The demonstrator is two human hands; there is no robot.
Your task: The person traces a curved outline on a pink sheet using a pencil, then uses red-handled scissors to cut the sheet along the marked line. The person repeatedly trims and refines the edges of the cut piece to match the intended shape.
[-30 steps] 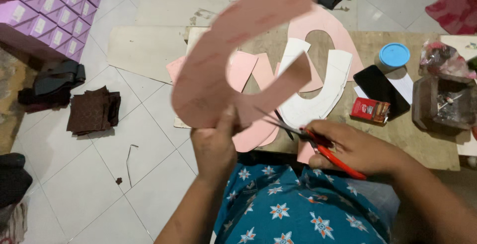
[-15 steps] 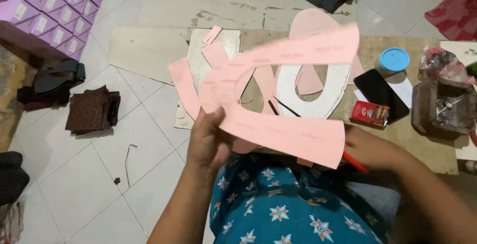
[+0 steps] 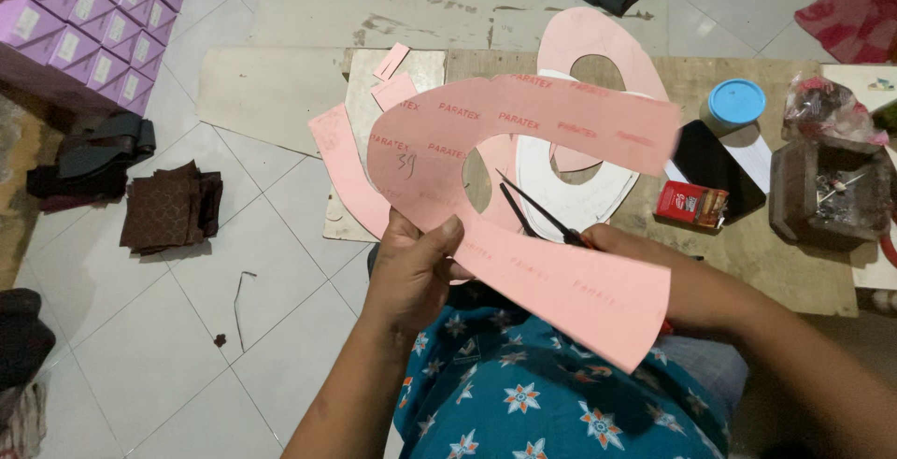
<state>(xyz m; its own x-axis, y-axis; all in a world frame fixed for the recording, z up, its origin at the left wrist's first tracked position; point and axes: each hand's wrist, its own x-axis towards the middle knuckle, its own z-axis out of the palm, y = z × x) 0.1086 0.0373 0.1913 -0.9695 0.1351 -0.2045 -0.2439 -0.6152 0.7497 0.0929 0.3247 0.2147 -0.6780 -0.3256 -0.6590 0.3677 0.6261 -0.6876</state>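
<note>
Purple boxes (image 3: 84, 24) are stacked far left of the pink cutout (image 3: 523, 197), then brown fabric (image 3: 173, 207) on the tiled floor (image 3: 187, 319). Left hand (image 3: 416, 267) is clamped on the pink U-shaped sheet at its bend, both arms of it pointing right, long axis running left-right. Right hand (image 3: 654, 263) is closed around the scissors (image 3: 542, 211), blades parted, tips poking up-left behind the sheet. Further right on the wooden tabletop (image 3: 747, 244): blue-lidded jar (image 3: 735, 104), red packet (image 3: 691, 205).

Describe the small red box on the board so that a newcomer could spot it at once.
Start at the brown wooden work board on the tiled floor. Right of the white oval cut-out lies a black phone; the small red cardboard box overlaps its lower edge, the only red packet there.
</note>
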